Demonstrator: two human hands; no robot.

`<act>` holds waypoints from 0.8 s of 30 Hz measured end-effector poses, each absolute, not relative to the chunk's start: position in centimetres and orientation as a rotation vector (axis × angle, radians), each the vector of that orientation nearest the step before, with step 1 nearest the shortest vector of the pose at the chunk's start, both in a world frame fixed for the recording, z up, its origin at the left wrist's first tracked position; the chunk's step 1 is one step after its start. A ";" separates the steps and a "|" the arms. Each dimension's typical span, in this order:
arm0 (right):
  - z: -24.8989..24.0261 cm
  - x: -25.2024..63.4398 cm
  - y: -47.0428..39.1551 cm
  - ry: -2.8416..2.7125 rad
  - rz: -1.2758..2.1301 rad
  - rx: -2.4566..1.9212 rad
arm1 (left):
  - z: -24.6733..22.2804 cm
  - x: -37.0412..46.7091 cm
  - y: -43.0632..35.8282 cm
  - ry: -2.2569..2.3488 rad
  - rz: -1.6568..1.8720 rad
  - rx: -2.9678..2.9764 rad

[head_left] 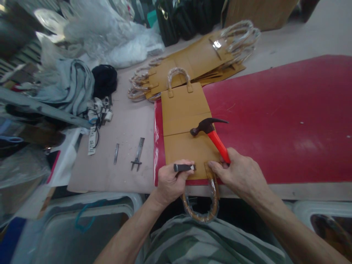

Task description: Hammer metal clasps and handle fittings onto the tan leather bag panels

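Note:
A tan leather bag panel (183, 106) lies on the red mat (275, 124), with a plastic-wrapped handle at each end. The near handle (202, 218) hangs over the table edge toward me. My left hand (172, 181) is closed on a short dark metal punch (183, 167), tilted above the panel's near left corner. My right hand (243, 174) grips the orange handle of a claw hammer (210, 130), whose dark head is over the panel. Its thumb and fingertips reach the panel's near right corner beside the handle tab.
Left of the mat lie a two-pronged metal tool (137, 154) and a thin metal rod (116, 154). Behind is a stack of similar tan panels (189, 62). Clear plastic (110, 36), grey cloth (74, 84) and dark bags (181, 22) fill the back. A plastic bin (90, 227) stands below left.

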State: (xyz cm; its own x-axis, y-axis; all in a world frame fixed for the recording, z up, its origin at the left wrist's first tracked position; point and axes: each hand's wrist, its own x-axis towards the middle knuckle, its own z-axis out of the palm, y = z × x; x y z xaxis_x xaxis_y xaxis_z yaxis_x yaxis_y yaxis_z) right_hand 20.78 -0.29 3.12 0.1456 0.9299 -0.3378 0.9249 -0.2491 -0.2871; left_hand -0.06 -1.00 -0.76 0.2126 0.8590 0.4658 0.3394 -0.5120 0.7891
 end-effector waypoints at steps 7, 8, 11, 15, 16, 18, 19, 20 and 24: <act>3.2 20.8 -0.4 -1.925 0.712 -2.350 | -1.1 0.0 -1.1 1.107 1.288 1.960; 3.2 20.8 -0.4 -1.926 0.709 -2.347 | -1.1 0.1 -1.1 1.103 1.293 1.961; 3.1 20.8 -0.4 -1.931 0.700 -2.341 | -1.1 0.1 -1.1 1.106 1.290 1.977; 2.9 20.9 -0.5 -1.947 0.687 -2.344 | -0.9 0.3 -0.9 1.142 1.267 2.015; 2.9 20.9 -0.5 -1.950 0.688 -2.344 | -0.8 0.3 -0.9 1.151 1.261 2.018; 2.8 21.0 -0.5 -1.949 0.698 -2.342 | -0.6 0.4 -0.8 1.156 1.249 2.020; 2.8 21.0 -0.5 -1.946 0.706 -2.341 | -0.6 0.5 -0.8 1.150 1.244 2.017; 2.8 21.0 -0.5 -1.942 0.712 -2.341 | -0.5 0.5 -0.8 1.146 1.237 2.007; 2.9 21.0 -0.5 -1.947 0.710 -2.339 | -0.3 0.7 -0.8 1.172 1.178 1.956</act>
